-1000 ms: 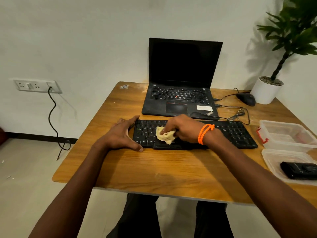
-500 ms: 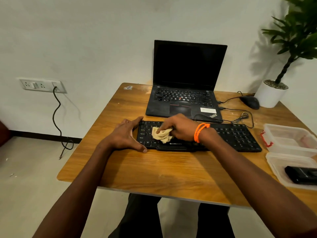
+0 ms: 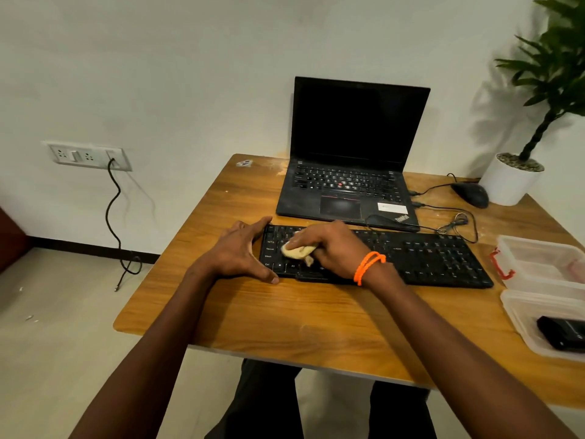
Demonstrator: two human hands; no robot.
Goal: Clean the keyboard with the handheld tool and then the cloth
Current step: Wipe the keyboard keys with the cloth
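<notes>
Matt black plastic keyboard, soft beige cloth, glossy wood-grain table.

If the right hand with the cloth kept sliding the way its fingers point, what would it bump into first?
The right hand points left across the keyboard, pressing the cloth. Going on, it would probably meet the left hand, which braces the keyboard's left end.

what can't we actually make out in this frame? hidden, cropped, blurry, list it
Only the head view exists.
- Keyboard: the keys under the right hand and cloth are covered; most legends are too small to read.
- Black device in the near plastic tub: cut off by the right edge, so what it is stays unclear.
- Left hand: palm side hidden; how firmly it braces the keyboard end is unknowable.
- Plant: cropped top and right.
</notes>
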